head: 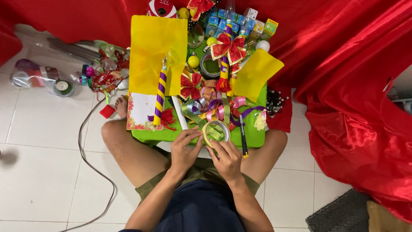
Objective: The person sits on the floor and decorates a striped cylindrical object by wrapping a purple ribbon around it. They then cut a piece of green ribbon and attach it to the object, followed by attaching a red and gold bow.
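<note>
Seated cross-legged on the floor, I work at a small green table (253,138). Both hands hold a roll of clear tape (216,131) at the table's near edge. My left hand (185,148) pinches the roll's left side, fingertips on its rim. From below and to the right, my right hand (225,158) grips it. Just right of the roll lies a dark utility knife with a yellow tip (243,137). A purple-and-yellow striped stick with a bulb and red tassel (160,96) lies on the table's left part.
Yellow paper sheets (148,51) (256,72), red glitter bows (228,48), curled ribbons (214,108), small bulbs and little boxes (240,21) crowd the table. Red satin cloth (352,107) drapes the right and back. Tape rolls (63,87), bags and a cable (86,163) lie on the white tiles at left.
</note>
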